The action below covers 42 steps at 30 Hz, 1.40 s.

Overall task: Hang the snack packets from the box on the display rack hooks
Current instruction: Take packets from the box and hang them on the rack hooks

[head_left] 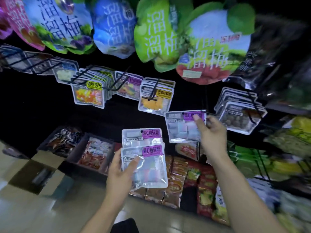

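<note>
The packet (185, 126) being hung sits up at a bare hook (208, 113), between the yellow-candy stack (155, 100) and the brown-snack stack (240, 113); its hang hole, top centre, looks right at the hook tip, but blur makes it hard to say whether the wire is through yet. The right hand (212, 132) has its grip clenched on the packet's right edge, thumb on the purple label, fingers behind, so the packet lies to the left of the palm and hangs from that one side. The left hand (117, 174) grasps two spare packets (144, 158) fanned one above the other, thumb across the front, lower and left of the hook, well apart from it. Risks, as a judgement: w/ the hold on one edge only, the packet can twist and the hole miss the tip, so it slides off and drops into the trays (94, 153) or the snack rows (193, 179) below. Letting go too early would do the same. A push too far to the right could knock the brown stack just beside it. The left-hand pair is only pinched, so a slip could shed the front one. The open box (33, 175) sits on the floor at lower left, contents unclear.
</note>
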### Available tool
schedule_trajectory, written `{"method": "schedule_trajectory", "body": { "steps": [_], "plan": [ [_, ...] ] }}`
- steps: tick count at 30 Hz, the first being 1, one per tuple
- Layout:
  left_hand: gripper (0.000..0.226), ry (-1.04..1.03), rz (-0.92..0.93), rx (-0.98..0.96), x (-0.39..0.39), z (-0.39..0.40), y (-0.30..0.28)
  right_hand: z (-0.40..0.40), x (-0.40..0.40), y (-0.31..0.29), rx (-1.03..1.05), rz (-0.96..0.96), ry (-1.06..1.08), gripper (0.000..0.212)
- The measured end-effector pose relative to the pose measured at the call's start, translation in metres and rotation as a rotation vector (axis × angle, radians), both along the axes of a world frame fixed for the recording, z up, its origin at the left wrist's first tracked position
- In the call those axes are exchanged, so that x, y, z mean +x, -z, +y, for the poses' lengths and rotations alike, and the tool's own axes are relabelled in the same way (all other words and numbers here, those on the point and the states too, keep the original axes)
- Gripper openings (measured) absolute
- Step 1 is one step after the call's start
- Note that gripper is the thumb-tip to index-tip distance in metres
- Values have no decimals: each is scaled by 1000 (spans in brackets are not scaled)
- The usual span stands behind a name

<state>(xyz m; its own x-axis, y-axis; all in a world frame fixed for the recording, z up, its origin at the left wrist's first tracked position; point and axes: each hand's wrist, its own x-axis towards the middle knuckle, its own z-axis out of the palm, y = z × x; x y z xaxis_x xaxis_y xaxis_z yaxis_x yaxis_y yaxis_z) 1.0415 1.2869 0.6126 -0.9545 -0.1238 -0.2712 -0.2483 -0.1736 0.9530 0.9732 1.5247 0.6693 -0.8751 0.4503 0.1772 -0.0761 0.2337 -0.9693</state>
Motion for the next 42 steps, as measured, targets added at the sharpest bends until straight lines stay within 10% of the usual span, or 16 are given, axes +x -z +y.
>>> {"method": "schedule_trajectory", "body": {
  "steps": [42],
  "plan": [
    [33,204,94,15,-91,15,-10,11,-16,23,-119,144,393,21]
  ]
}}
